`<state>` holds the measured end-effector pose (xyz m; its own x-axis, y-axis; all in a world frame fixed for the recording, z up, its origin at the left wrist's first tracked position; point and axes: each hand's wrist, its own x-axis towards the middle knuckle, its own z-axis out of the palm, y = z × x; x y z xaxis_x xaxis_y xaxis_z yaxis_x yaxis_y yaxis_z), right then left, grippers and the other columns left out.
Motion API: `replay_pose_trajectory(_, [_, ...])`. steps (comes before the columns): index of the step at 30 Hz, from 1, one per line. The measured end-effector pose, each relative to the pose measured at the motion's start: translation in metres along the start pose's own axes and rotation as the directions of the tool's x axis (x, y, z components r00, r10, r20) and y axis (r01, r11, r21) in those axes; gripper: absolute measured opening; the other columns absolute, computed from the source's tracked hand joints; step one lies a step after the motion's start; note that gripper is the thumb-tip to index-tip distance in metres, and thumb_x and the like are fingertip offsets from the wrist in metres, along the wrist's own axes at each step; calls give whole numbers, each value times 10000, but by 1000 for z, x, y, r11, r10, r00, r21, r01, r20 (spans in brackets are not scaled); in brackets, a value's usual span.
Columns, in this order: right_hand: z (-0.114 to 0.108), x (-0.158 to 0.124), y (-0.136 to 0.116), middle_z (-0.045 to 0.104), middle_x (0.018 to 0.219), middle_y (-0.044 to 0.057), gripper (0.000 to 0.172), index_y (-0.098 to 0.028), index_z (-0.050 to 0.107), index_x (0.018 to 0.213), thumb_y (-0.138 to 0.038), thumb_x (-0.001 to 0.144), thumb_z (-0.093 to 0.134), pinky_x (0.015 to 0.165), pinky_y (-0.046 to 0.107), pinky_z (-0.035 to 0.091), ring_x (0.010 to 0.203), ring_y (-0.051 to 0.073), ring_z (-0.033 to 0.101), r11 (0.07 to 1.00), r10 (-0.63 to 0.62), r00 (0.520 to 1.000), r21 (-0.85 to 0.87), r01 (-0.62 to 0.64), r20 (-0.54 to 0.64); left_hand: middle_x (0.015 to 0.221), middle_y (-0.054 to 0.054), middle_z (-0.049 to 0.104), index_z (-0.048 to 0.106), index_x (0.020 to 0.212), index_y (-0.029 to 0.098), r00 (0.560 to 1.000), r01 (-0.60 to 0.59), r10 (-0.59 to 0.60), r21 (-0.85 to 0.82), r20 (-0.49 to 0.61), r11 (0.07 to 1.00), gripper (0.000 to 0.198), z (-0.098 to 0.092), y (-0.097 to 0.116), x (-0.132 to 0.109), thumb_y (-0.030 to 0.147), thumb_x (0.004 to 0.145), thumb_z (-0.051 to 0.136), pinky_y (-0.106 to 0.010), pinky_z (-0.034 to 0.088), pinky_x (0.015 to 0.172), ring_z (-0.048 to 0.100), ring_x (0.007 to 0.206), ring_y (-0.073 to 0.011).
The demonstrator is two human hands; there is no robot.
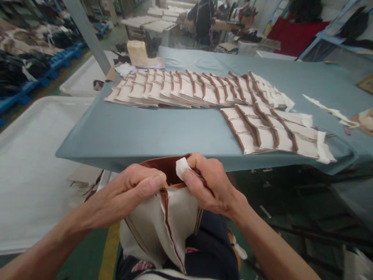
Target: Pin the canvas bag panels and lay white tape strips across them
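A cream fabric bag (pixel 145 217) with brown seam binding and a brown inside rests on my lap, its mouth upward. My left hand (pixel 136 190) is closed on the bag's rim, thumb on top beside a brown seam. At the right part of the rim, my right hand (pixel 210 182) pinches a small white cloth (pixel 181 167) between thumb and fingers, its knuckles against the bag. The fingertips inside the bag's mouth are partly hidden.
Overlapping cream pieces with brown binding (pixel 180 89) lie across the blue-covered table (pixel 131 132); another stack (pixel 271 132) sits near its front edge. White trays (pixel 43 155) stand left. A co-worker's hand (pixel 367 120) shows at far right, near a pale strip (pixel 329 111).
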<state>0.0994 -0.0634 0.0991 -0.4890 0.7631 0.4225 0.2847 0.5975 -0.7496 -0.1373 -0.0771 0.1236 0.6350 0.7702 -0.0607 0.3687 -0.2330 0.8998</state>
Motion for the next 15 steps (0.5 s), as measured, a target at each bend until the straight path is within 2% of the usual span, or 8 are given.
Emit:
replay_pose_trajectory(3, [-6, -3, -14, 446, 631, -70, 141, -267, 449, 860, -231, 985, 503, 544, 297, 287, 510, 129, 360, 998, -13, 1000, -65, 12, -11, 691, 15, 599, 601, 699, 196, 994, 99, -90, -142, 68, 985, 530, -3, -1, 2, 442, 1120, 396, -244, 422, 561, 488, 623, -145])
replay_pose_trajectory(5, [-9, -4, -18, 411, 614, -79, 154, -271, 442, 853, -233, 989, 503, 552, 299, 291, 504, 131, 348, 999, 3, 1000, -49, -4, -18, 651, 39, 522, 578, 681, 199, 991, 100, -90, -106, 94, 989, 467, -4, 2, 3, 427, 1079, 491, -236, 380, 531, 443, 595, -130])
replay_pose_trajectory(7, [-12, -5, -13, 413, 618, -80, 176, -271, 436, 838, -249, 996, 510, 561, 293, 310, 508, 129, 365, 999, 32, 999, 10, -32, -3, 631, 55, 501, 586, 687, 200, 996, 65, -64, -17, 66, 998, 388, -4, 5, 1, 362, 1038, 551, -227, 360, 514, 447, 568, -116])
replay_pose_trajectory(11, [-15, -13, 12, 466, 641, -65, 223, -264, 444, 803, -271, 1021, 487, 552, 281, 344, 530, 129, 422, 985, 105, 994, 139, -101, -22, 586, 81, 443, 465, 665, 218, 994, -93, 105, 221, -42, 971, 331, 1, 9, -13, 196, 988, 535, -226, 296, 468, 408, 494, -87])
replay_pose_trajectory(13, [-11, -19, 21, 438, 631, -65, 241, -267, 435, 780, -293, 1011, 499, 540, 284, 333, 528, 132, 398, 975, 148, 984, 180, -128, -99, 583, 82, 429, 428, 682, 221, 975, -173, 212, 375, -67, 911, 329, 3, 6, -22, 156, 994, 510, -253, 275, 481, 402, 486, -87])
replay_pose_trajectory(15, [-4, -24, 21, 401, 621, -66, 267, -274, 418, 766, -344, 1007, 509, 537, 291, 334, 529, 139, 373, 950, 228, 949, 266, -166, -219, 599, 71, 469, 454, 715, 226, 954, -216, 292, 512, -71, 832, 315, 5, -2, -28, 124, 1012, 482, -288, 283, 525, 441, 513, -102])
